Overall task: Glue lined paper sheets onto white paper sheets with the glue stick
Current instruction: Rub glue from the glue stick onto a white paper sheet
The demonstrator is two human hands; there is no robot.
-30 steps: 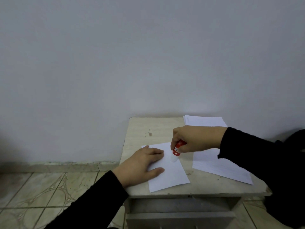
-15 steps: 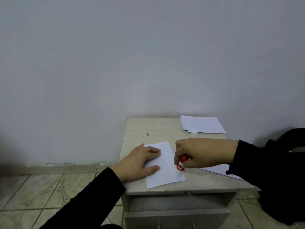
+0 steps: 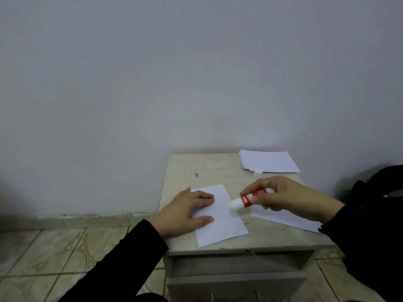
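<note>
A small white sheet (image 3: 224,223) lies near the front edge of the small table (image 3: 209,171). My left hand (image 3: 185,211) rests flat on the sheet's left part, fingers straight. My right hand (image 3: 283,198) grips a red-and-white glue stick (image 3: 244,200) held nearly level, its white tip at the sheet's right edge. A larger white sheet (image 3: 287,219) lies partly under my right hand. A stack of paper sheets (image 3: 269,161) sits at the table's back right corner; I cannot tell whether they are lined.
A small white cap (image 3: 258,171) stands just in front of the stack. The table stands against a grey wall and has a drawer (image 3: 235,284) below its front edge. Tiled floor (image 3: 54,253) lies to the left. A dark bag (image 3: 383,188) is at the right.
My right hand has tilted the glue stick from upright to nearly level and moved it up along the sheet's right edge. My left hand stays flat on the sheet.
</note>
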